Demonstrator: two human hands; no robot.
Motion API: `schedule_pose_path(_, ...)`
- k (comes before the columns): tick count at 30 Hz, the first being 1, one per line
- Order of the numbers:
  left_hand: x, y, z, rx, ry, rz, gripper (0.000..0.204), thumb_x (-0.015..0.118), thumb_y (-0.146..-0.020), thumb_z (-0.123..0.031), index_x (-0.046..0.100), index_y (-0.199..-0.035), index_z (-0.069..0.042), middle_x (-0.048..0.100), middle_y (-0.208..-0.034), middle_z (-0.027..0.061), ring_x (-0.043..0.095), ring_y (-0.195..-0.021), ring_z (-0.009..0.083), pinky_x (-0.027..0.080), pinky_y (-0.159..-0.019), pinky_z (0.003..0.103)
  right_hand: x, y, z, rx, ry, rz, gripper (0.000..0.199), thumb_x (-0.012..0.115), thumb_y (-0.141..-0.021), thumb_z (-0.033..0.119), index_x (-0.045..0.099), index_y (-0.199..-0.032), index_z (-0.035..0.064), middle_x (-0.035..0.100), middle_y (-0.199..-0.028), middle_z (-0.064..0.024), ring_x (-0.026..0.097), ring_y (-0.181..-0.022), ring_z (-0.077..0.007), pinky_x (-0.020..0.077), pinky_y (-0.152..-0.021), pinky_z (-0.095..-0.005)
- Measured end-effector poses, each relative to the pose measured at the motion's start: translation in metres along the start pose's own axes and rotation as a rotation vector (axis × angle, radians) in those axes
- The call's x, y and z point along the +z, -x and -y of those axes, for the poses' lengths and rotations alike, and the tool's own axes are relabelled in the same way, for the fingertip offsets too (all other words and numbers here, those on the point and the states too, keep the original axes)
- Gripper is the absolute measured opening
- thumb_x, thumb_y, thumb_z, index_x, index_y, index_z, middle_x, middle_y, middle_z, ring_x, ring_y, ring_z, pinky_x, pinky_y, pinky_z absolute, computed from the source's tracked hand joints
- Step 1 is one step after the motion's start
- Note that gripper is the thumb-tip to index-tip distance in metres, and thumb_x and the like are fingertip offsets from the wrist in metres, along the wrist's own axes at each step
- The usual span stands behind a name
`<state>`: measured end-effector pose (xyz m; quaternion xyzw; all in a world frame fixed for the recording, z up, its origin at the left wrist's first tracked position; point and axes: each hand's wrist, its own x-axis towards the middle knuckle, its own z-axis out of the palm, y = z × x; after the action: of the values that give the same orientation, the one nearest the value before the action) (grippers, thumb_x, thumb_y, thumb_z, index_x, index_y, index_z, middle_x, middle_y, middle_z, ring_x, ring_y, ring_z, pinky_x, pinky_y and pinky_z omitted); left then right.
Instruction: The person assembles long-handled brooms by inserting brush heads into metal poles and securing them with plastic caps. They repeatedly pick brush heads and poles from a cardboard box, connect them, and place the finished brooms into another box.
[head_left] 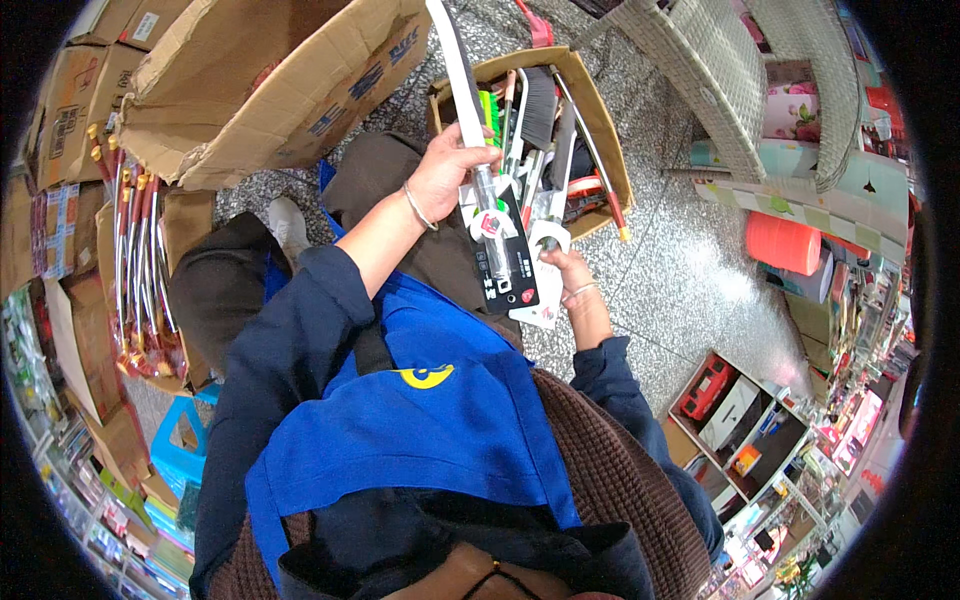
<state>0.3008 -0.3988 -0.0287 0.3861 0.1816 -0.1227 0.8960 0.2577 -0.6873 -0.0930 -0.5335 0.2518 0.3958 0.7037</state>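
Observation:
My left hand [440, 172] is closed around a long white tool [456, 65] with a slim, strip-like head. Its clear handle runs down past my fingers, and a black card [514, 262] hangs by that end. Lower right, my right hand [572, 274] pinches the white looped end of a second long tool [561, 150] with a grey shaft. A white card [537, 312] lies beneath it. Both tools reach over an open cardboard box [606, 130] filled with long-handled things, among them a dark-bristled brush [538, 110] and a green-bristled one [489, 112].
A big open carton [290, 90] stands at upper left. Beside it a box holds several bundled brushes [140, 260]. A blue plastic stool [180, 440] is at my left. White woven baskets [700, 90] and stocked shelves [740, 425] line the right over speckled floor [670, 270].

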Motion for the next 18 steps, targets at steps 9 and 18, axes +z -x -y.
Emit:
schedule_pose_path(9,-0.002,0.000,0.004,0.009,-0.020,0.026,0.032,0.068,-0.083,-0.008,0.052,-0.111,-0.005,0.063,-0.088,0.0055,0.062,-0.079,0.0146,0.051,-0.069,0.029,0.065,-0.003,0.031,-0.658,0.755,-0.378,0.041,0.063,-0.070,0.005,0.056,-0.109,-0.0017,0.065,-0.089,-0.0140,0.063,-0.078,-0.0228,0.0497,-0.072,-0.0326)
schedule_pose_path(18,0.000,0.001,0.003,0.062,0.116,0.045,0.038,0.066,-0.085,-0.004,0.048,-0.118,-0.001,0.062,-0.107,0.0108,0.063,-0.098,0.0214,0.054,-0.084,0.036,0.128,0.036,0.051,-1.075,1.356,-0.464,0.039,0.067,-0.082,0.016,0.055,-0.115,-0.0001,0.060,-0.101,-0.0167,0.055,-0.089,-0.0353,0.0448,-0.078,-0.0442)
